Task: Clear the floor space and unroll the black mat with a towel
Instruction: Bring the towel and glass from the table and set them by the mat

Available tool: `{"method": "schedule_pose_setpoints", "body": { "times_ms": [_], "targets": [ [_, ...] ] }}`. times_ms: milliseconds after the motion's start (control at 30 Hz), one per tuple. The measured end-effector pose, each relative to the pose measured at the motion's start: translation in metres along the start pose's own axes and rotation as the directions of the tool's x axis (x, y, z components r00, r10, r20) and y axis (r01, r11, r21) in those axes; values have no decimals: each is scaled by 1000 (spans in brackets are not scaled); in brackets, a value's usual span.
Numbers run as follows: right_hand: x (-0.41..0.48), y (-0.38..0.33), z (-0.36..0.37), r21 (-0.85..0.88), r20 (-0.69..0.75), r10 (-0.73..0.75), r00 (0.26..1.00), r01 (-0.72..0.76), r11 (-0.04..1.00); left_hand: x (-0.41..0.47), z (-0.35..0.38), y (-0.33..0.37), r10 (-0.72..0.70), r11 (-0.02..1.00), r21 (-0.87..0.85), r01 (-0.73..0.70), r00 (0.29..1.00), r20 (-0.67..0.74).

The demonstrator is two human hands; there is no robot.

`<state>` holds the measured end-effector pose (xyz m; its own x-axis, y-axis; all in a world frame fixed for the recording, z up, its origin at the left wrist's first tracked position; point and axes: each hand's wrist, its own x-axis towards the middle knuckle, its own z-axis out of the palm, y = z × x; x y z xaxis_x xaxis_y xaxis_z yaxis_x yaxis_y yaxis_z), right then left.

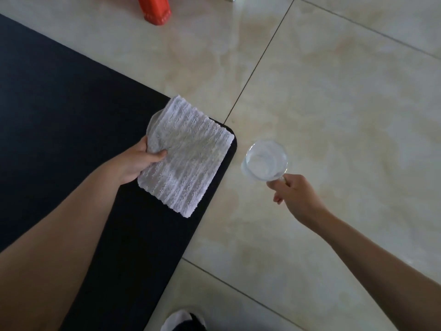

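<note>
The black mat (71,111) lies flat and unrolled on the tiled floor, filling the left half of the view. A folded white ribbed towel (188,158) hangs over the mat's rounded near corner. My left hand (140,161) grips the towel's left edge, thumb on top. Out to the right, above the bare tiles, my right hand (294,195) holds a clear glass mug (266,160) by its handle. The mug is seen from above, and I cannot tell whether it rests on the floor.
A red plastic object (155,9) stands on the beige floor tiles (334,103) at the top, beyond the mat. A white thing's corner shows at the top edge. My foot in a white and black shoe (182,320) is at the bottom edge.
</note>
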<state>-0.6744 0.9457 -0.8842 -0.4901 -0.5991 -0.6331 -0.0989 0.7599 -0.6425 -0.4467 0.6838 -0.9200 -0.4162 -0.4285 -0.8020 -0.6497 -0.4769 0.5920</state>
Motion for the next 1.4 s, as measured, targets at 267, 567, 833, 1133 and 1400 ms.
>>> {"method": "schedule_pose_setpoints", "body": {
  "times_ms": [267, 567, 833, 1133, 1400],
  "targets": [
    [16, 8, 16, -11, -31, -17, 999, 17, 1000, 6, 13, -15, 124, 973, 222, -55, 942, -310],
    [11, 6, 18, -97, -104, -34, 994, 24, 995, -7, 29, -44, 240, 952, 288, -105, 838, -490],
    [0, 29, 34, 70, 5, 370, 929, -370, 927, -11, 19, -66, 304, 944, 287, -165, 776, -553],
    [6, -39, 94, 64, 211, 276, 938, -295, 953, -68, 45, -156, 420, 698, 711, 83, 756, -501],
    [28, -45, 137, 230, 159, 434, 887, -461, 857, -107, 81, -211, 377, 375, 926, 51, 904, -202]
  ]
}}
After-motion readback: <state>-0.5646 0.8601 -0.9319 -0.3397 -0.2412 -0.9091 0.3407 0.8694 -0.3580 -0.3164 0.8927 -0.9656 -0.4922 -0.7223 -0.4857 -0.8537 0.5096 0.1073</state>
